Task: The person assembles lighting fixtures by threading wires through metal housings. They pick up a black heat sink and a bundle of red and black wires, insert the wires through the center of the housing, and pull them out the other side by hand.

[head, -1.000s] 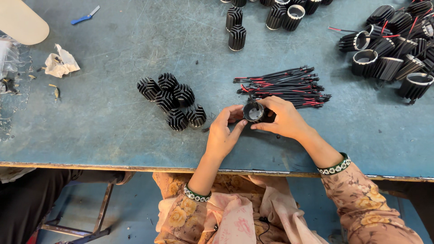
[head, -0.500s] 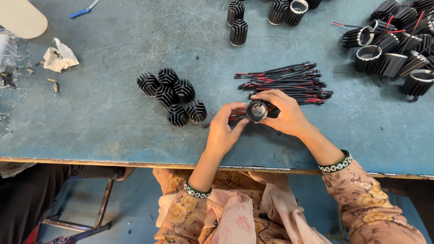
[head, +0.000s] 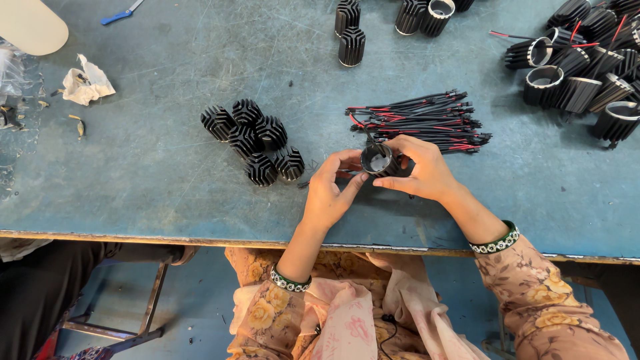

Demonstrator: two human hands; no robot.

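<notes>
My right hand [head: 424,168] grips a black finned cylindrical heat sink [head: 378,160] with its open, silvery end facing up. My left hand [head: 331,190] touches the same piece from the left, thumb and fingers pinching at its rim. A thin wire runs from the piece toward the bundle of red and black wires [head: 419,120] lying just behind my hands. A cluster of several upright black finned heat sinks [head: 253,141] stands to the left of my left hand.
A heap of heat sinks with wires [head: 581,67] fills the back right of the blue worktable [head: 160,167]. More heat sinks [head: 351,33] stand at the back centre. Crumpled paper [head: 87,83] and a blue-handled tool [head: 120,13] lie at the back left.
My hands keep hold of the same heat sink and have shifted only slightly; the camera view has drifted a little.
</notes>
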